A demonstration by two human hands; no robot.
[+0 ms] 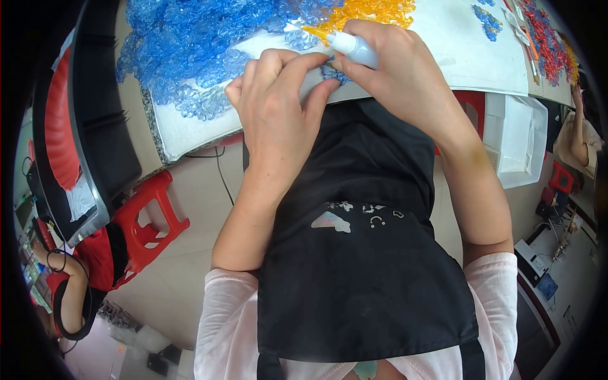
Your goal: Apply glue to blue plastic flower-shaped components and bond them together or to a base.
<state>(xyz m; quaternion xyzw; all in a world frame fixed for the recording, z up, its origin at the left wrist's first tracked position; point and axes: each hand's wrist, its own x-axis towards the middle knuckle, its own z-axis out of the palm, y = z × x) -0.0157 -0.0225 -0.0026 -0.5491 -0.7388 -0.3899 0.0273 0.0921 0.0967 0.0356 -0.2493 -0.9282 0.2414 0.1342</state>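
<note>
My right hand (405, 76) is wrapped round a small whitish squeeze bottle (363, 53) with a white neck. The bottle lies tilted, its neck toward the upper left, where a slim yellow point seems to extend from it. Close by on the left, my left hand (275, 101) curls its thumb and forefinger about a small blue translucent piece (334, 74), partly hidden by the fingers. Both hands meet over the near edge of the white-covered table (196, 130). Behind them spread a large heap of blue translucent pieces (202, 50) and a smaller orange-yellow heap (373, 12).
A small blue cluster (487, 24) lies at the far right of the white sheet, with red pieces (544, 38) beyond. Red stool (152, 218) and black rack (104, 126) stand left; a white plastic bin (516, 139) is right. Other people work at both sides.
</note>
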